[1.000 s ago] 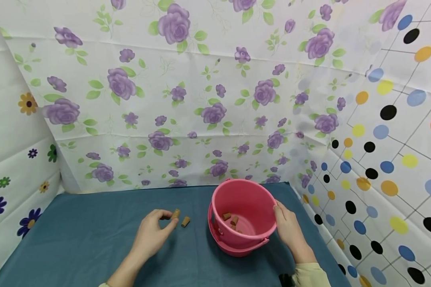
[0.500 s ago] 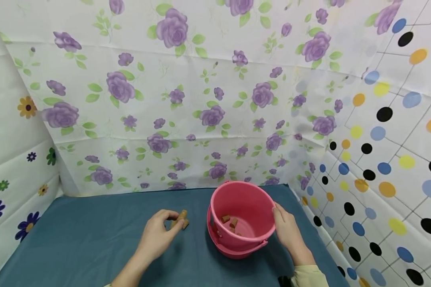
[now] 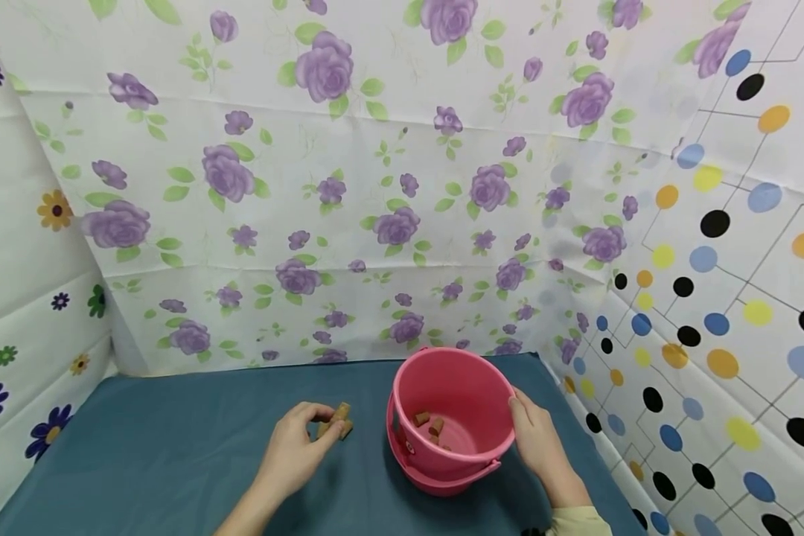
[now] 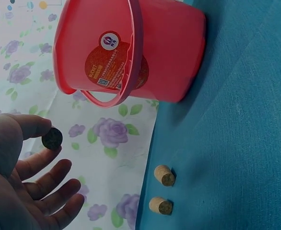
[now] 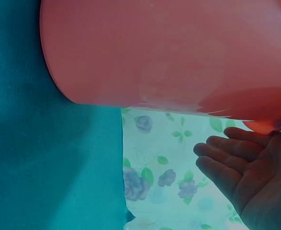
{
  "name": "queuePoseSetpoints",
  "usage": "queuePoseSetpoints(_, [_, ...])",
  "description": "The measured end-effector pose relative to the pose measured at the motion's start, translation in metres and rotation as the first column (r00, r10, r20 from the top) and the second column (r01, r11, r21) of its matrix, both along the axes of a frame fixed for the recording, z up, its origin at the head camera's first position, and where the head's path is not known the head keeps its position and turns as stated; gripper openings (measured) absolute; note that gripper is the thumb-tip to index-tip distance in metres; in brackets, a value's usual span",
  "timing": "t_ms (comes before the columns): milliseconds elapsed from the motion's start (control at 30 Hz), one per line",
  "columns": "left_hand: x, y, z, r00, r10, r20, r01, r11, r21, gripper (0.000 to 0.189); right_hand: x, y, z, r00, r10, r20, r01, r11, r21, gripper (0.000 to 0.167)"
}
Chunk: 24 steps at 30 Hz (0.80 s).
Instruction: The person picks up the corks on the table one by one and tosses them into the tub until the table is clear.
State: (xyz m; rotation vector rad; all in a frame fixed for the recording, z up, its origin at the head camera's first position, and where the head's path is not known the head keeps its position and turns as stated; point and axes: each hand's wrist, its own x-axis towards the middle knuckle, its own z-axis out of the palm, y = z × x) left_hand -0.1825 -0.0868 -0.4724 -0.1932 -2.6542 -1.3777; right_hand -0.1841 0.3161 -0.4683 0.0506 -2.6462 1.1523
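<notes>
Between the thumb and forefinger of my left hand (image 3: 291, 450) a small tan cork (image 3: 341, 411) is pinched, raised above the table. In the left wrist view its dark round end (image 4: 52, 138) faces the camera, and the other fingers are spread loosely. Two more corks lie just beyond the hand, one cork (image 4: 165, 175) beside another cork (image 4: 160, 205). To the right stands a pink bucket (image 3: 455, 380) with several corks (image 3: 435, 426) on its bottom. My right hand (image 3: 539, 439) holds the bucket's right rim, thumb at the edge; its fingers extend along the outside in the right wrist view.
The bucket's pink handle (image 3: 445, 476) hangs down around its front. A blue cloth (image 3: 194, 439) covers the table. A flowered sheet (image 3: 355, 186) rises behind it, and a dotted sheet (image 3: 730, 335) stands close on the right.
My left hand has shifted slightly right with its cork, now in front of the two corks on the table. The right hand stays at the bucket's rim.
</notes>
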Motion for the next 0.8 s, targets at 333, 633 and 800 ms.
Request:
queuePoseSetpoints(333, [0.001, 0.002, 0.0, 1.0, -0.005, -0.006, 0.005, 1.0, 0.003, 0.012, 0.0, 0.0, 0.0, 1.0, -0.005, -0.006, 0.005, 1.0, 0.004, 0.053])
queuePoseSetpoints(633, [0.003, 0.006, 0.002, 1.0, -0.014, -0.027, 0.014, 1.0, 0.004, 0.014, 0.001, -0.001, 0.001, 1.0, -0.002, 0.004, 0.002, 1.0, 0.005, 0.054])
queuePoseSetpoints(800, [0.005, 0.011, 0.009, 0.997, -0.037, -0.062, 0.038, 0.999, 0.011, 0.016, 0.002, -0.001, 0.003, 1.0, 0.0, 0.017, -0.001, 1.0, 0.002, 0.055])
